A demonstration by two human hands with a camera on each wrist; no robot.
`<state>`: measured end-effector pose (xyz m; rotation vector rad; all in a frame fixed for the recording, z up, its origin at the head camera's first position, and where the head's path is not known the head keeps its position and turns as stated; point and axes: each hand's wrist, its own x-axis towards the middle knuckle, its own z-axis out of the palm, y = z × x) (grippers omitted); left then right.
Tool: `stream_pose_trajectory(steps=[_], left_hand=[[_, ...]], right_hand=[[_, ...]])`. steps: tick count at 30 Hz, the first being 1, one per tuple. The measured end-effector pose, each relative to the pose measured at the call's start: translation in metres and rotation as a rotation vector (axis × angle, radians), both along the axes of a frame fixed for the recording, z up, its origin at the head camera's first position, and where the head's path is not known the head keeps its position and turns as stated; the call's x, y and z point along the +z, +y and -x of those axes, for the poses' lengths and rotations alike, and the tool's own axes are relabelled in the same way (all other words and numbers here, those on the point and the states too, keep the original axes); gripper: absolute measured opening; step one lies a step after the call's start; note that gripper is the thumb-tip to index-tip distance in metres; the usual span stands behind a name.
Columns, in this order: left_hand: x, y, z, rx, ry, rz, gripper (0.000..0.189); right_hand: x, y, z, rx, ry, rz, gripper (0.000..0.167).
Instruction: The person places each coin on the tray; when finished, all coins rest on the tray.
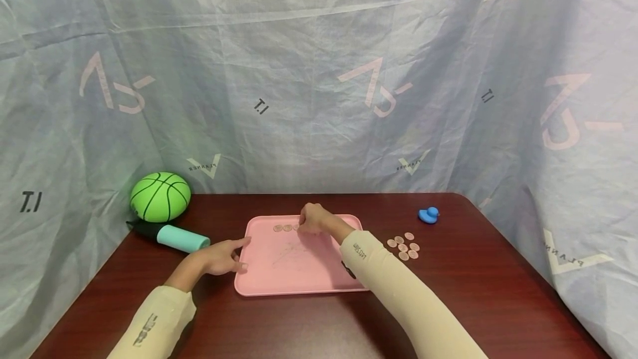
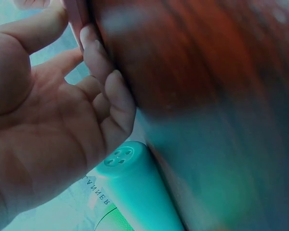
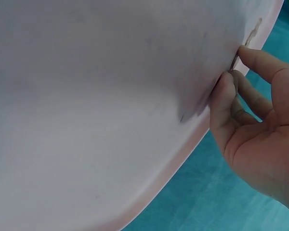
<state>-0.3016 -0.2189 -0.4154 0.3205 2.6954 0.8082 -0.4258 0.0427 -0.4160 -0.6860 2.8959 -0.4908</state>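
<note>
A pink tray (image 1: 309,276) lies on the table. My left hand (image 1: 221,256) holds its left edge, with the thumb over the rim; in the left wrist view the fingers (image 2: 116,98) curl against the tray's side (image 2: 76,19). At the tray's far side my right hand (image 1: 315,219) pinches a thin coin (image 3: 234,62) between thumb and fingertips, close on the tray surface. To its left, copper-coloured coins (image 1: 287,227) lie in a short row along the far rim. The right hand partly covers the row's end in the head view.
Several loose coins (image 1: 403,247) lie on the table (image 1: 448,292) right of the tray, and a blue rubber duck (image 1: 429,215) sits behind them. A turquoise cylinder with a black end (image 1: 181,238) lies near the left hand, before a green ball (image 1: 160,197). Printed cloth (image 1: 309,143) hangs behind.
</note>
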Motion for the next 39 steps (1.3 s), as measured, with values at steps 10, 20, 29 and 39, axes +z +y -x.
stream_pose_trajectory(steps=[10,20,29,39], left_hand=[[-0.001,0.001,0.001,0.001,-0.005,0.005,0.08],[-0.001,0.0,0.001,-0.001,-0.007,0.009,0.08],[0.001,-0.001,0.0,-0.011,0.003,0.015,0.081],[-0.001,0.001,0.0,0.002,0.001,0.022,0.081]], right_hand=[[-0.003,0.004,0.001,0.009,0.015,-0.017,0.013],[0.008,0.025,0.0,0.036,-0.037,0.0,0.012],[0.017,0.058,-0.002,0.055,-0.008,0.032,0.021],[0.021,0.099,-0.016,0.094,0.02,0.111,0.025]])
